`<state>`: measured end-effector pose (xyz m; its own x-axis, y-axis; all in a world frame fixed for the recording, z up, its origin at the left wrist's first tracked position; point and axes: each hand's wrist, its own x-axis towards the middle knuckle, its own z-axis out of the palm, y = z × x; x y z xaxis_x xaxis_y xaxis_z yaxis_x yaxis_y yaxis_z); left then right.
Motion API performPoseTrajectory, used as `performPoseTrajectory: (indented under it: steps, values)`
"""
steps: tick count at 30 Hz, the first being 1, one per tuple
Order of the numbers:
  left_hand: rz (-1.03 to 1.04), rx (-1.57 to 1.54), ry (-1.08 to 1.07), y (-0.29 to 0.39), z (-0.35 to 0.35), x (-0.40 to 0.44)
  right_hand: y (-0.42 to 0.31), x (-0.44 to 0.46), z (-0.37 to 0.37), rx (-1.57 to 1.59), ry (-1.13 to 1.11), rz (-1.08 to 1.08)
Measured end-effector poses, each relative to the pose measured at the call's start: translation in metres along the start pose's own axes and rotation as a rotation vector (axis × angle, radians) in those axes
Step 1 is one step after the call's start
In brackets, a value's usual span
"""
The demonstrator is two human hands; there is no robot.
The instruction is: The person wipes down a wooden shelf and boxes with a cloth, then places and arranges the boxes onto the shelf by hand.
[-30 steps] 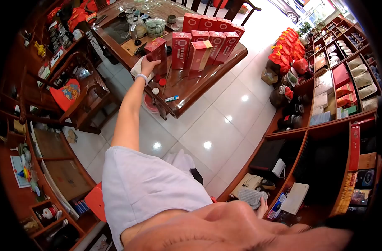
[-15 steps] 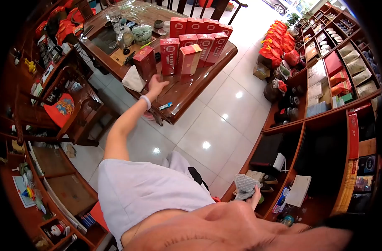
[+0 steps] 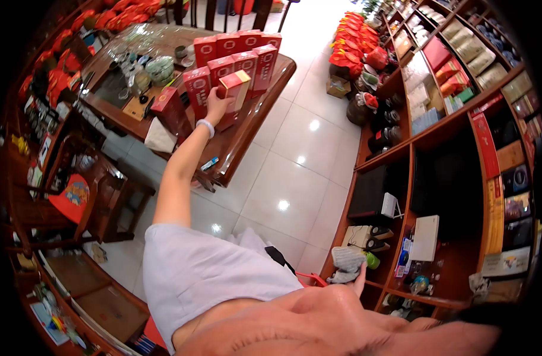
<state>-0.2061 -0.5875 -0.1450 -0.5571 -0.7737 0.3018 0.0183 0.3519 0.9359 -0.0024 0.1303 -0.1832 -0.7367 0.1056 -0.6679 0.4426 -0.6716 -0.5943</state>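
My left hand reaches over the table corner, its fingers closed on the side of a red box with a gold strip. Other red boxes stand upright in rows behind it, and a single red box stands to its left. A folded pale cloth lies at the table edge beside that box. At the lower right, my right hand holds a grey cloth by the shelf; part of this hand is hidden behind the blurred face edge.
The glossy wooden table bears a tea set and a small blue packet. A carved chair stands at the left. Wooden shelves with packages run along the right. Red bundles stand on the tiled floor.
My left hand has moved from the table beside the single red box to the gold-striped box and closed on it. The view has shifted, and the grey cloth in my right hand hangs differently.
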Motion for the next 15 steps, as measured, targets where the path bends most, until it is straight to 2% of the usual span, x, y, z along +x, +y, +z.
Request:
performPoseTrajectory:
  steps: [1,3,4,5,6,7,8,10,11,12,13,14,15]
  values:
    - [0.056,-0.014,-0.067,0.013,0.012,0.002,-0.006,-0.037,0.065,-0.14,0.02,-0.188]
    - [0.046,-0.043,-0.142,0.026,0.017,-0.008,-0.013,-0.035,0.093,-0.227,-0.007,-0.362]
    - [0.104,-0.13,-0.3,0.043,0.032,-0.024,-0.026,-0.067,0.168,-0.355,0.007,-0.549]
    - [0.209,-0.051,-0.336,0.08,0.035,-0.048,-0.032,-0.07,0.201,-0.439,-0.041,-0.654]
    - [0.211,-0.09,-0.383,0.09,0.031,-0.059,-0.034,-0.063,0.205,-0.397,-0.227,-0.654]
    - [0.219,-0.163,-0.529,0.107,0.052,-0.085,-0.033,-0.099,0.292,-0.57,-0.263,-0.836]
    - [0.255,-0.128,-0.619,0.136,0.055,-0.108,-0.031,-0.115,0.324,-0.692,-0.393,-0.893]
    - [0.404,-0.162,-0.751,0.157,0.065,-0.158,-0.011,-0.107,0.373,-1.049,-0.489,-1.487]
    - [0.484,-0.183,-0.833,0.168,0.078,-0.173,0.007,-0.086,0.393,-1.096,-0.484,-1.799]
    - [0.836,-0.055,-0.726,0.168,0.097,-0.205,0.039,-0.078,0.417,-1.528,-0.517,-1.788]
    - [1.021,-0.013,-0.722,0.152,0.102,-0.217,0.019,-0.077,0.396,-1.416,-0.306,-1.867]
    - [1.205,0.018,-0.703,0.137,0.107,-0.23,0.015,-0.075,0.389,-1.395,-0.31,-1.83]
    - [0.884,-0.146,-0.908,0.141,0.111,-0.252,0.024,-0.085,0.38,-1.427,-0.206,-1.674]
